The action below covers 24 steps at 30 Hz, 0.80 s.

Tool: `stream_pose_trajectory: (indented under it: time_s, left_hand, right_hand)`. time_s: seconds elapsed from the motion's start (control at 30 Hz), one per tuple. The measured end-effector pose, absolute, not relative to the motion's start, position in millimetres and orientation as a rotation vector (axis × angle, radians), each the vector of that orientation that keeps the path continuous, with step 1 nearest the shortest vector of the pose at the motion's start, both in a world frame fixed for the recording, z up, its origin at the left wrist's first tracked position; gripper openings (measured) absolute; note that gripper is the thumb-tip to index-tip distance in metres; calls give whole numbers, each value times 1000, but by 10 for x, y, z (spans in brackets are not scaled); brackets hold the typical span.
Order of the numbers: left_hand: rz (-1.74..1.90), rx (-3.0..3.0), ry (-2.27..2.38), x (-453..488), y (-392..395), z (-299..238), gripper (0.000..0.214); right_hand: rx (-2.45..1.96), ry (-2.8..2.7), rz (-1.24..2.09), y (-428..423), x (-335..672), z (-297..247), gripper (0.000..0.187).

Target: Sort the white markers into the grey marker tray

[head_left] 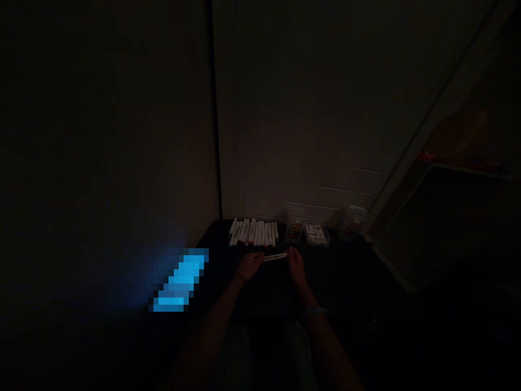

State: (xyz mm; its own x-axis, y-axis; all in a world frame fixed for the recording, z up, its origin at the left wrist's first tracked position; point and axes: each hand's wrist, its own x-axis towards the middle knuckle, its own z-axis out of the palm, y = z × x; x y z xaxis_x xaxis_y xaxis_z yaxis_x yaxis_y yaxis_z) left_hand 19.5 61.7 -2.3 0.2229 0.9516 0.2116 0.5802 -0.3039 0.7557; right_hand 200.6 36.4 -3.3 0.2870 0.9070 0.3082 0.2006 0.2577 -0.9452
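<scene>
A white marker (275,256) with dark print along its barrel is held level above the dark table. My left hand (249,266) has its fingers closed on the marker's left end. At the other end, my right hand (297,265) grips it between thumb and fingers. Just beyond my hands lies a row of several white markers (253,232), side by side, some with dark or reddish ends. Right of that row is a clear case (315,234) packed with markers, their ends showing. Dim light hides the finer finger detail.
A clear plastic container (293,228) with a label stands by the wall, and a similar container (351,224) is farther right. A bright blue pixelated screen (181,281) glows at the table's left. The dark table (268,296) meets walls behind and left; a shelf (456,168) is at right.
</scene>
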Motion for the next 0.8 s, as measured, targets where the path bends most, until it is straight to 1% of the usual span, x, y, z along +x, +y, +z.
stream_pose_trajectory:
  time_s: [0.47, 0.8]
  left_hand:
    - [968, 1939, 1394, 167, 635, -10, 37]
    - [907, 1976, 1408, 168, 618, 38, 40]
  right_hand:
    - [-1228, -1231, 669, 397, 1988, -31, 37]
    - [-1241, -1235, 647, 387, 1988, -36, 37]
